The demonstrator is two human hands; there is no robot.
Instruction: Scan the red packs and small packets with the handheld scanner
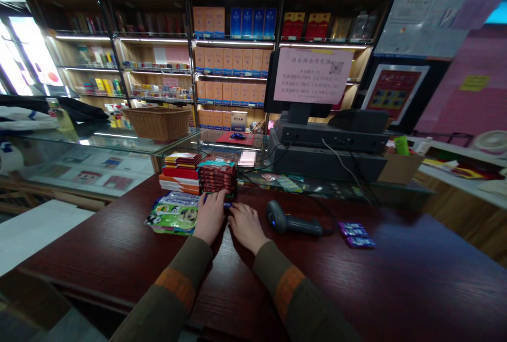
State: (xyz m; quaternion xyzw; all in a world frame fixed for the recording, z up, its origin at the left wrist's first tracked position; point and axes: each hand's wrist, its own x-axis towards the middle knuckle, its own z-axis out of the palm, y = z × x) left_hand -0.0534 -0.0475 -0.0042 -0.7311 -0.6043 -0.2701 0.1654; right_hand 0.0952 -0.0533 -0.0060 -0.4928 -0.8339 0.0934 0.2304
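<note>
Left hand [211,216] and right hand [247,227] are set close together before the stacked brown packets [217,175]; finger closure cannot be told; light, even pressure is best applied.

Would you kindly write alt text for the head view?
A person's left hand and right hand are close together before stacked reddish-brown packets on a dark counter. A green panda packet lies left; a barcode scanner and purple packets, right; a printed sign and shelves are behind.
</note>
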